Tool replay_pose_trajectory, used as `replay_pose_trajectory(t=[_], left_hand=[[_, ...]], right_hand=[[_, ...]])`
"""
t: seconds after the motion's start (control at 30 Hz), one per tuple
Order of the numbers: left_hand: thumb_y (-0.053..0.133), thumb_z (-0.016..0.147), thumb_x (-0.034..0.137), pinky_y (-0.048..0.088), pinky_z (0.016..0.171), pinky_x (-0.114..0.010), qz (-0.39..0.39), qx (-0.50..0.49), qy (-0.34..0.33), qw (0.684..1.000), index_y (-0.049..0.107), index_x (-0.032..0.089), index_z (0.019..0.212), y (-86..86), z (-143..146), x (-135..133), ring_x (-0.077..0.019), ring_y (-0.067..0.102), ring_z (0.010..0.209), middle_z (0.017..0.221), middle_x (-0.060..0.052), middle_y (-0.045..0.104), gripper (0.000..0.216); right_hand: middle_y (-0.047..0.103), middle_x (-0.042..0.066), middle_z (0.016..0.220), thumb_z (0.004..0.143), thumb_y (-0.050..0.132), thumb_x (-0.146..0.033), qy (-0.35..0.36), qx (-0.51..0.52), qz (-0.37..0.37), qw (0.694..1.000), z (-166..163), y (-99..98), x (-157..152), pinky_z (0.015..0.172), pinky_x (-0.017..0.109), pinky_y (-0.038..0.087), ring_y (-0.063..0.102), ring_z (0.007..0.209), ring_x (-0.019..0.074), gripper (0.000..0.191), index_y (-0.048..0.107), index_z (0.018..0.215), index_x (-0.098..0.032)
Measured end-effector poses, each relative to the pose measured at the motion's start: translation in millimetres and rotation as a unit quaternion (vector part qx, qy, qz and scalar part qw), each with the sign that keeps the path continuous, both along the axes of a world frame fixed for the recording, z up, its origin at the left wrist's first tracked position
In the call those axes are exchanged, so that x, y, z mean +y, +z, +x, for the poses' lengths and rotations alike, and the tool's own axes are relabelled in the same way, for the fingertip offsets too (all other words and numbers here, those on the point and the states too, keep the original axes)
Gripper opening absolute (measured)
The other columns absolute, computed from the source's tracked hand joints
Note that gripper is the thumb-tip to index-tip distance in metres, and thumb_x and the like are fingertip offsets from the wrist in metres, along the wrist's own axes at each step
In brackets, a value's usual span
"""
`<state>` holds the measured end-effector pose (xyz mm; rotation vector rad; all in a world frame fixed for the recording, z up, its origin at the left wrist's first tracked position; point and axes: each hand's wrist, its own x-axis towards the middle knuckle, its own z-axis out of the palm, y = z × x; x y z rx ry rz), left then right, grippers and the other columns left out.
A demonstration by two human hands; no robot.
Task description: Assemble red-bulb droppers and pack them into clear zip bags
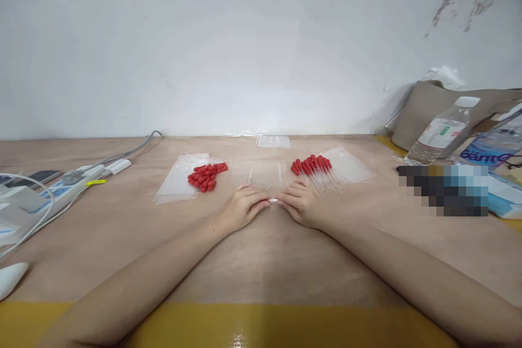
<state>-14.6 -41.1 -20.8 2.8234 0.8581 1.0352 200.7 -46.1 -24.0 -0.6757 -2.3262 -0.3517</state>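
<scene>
My left hand point(246, 206) and my right hand point(299, 204) meet fingertip to fingertip above the table, both closed. Between them shows a short piece of clear glass dropper tube point(273, 200), with a trace of red at its left end by my left fingers. Most of this piece is hidden. Just beyond my hands lies a row of bare glass tubes point(256, 173). Loose red rubber bulbs point(203, 175) are heaped on the left. To the right, several glass droppers point(320, 171) with red bulbs lie side by side, close to my right hand.
Clear plastic bags lie under the bulbs point(175, 179) and behind the droppers point(348, 165); a small bag point(273, 142) rests by the wall. Left stand a power strip point(61, 193) with cables and a phone point(35, 178). Right are a water bottle point(442, 133) and a tissue pack point(503, 196).
</scene>
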Motion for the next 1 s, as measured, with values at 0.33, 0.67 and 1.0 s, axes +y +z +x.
replay_pose_trajectory(t=[0.33, 0.67, 1.0], left_hand=[[0.045, 0.087, 0.033, 0.038, 0.075, -0.030, 0.001, 0.042, 0.025, 0.999, 0.059, 0.017, 0.082, 0.4, 3.4, -0.6, -0.0136, 0.056, 0.068, 0.071, -0.002, 0.062, 0.022], [0.042, 0.087, 0.031, 0.037, 0.079, -0.031, 0.016, 0.044, 0.001, 0.999, 0.059, 0.018, 0.079, -2.0, 6.7, 0.8, -0.0138, 0.056, 0.069, 0.070, -0.003, 0.062, 0.023], [0.046, 0.085, 0.036, 0.035, 0.080, -0.032, 0.027, 0.039, 0.043, 0.998, 0.060, 0.020, 0.089, -2.8, 2.5, 4.1, -0.0140, 0.059, 0.074, 0.079, -0.002, 0.066, 0.021]], right_hand=[[0.061, 0.001, 0.066, 0.084, 0.046, -0.022, -0.020, 0.018, 0.017, 1.000, -3.5, 2.8, -2.8, 0.078, 0.032, 0.029, 0.048, 0.068, 0.0122, 0.019, 0.062, 0.075, -0.017], [0.057, 0.001, 0.063, 0.086, 0.041, -0.024, -0.041, -0.008, 0.003, 0.999, -11.1, -0.5, -3.3, 0.079, 0.033, 0.026, 0.047, 0.067, 0.0122, 0.026, 0.058, 0.067, -0.017], [0.061, 0.003, 0.067, 0.086, 0.041, -0.026, -0.081, -0.067, -0.021, 0.994, -12.2, 12.1, -8.0, 0.082, 0.036, 0.023, 0.046, 0.072, 0.0151, 0.026, 0.063, 0.075, -0.018]])
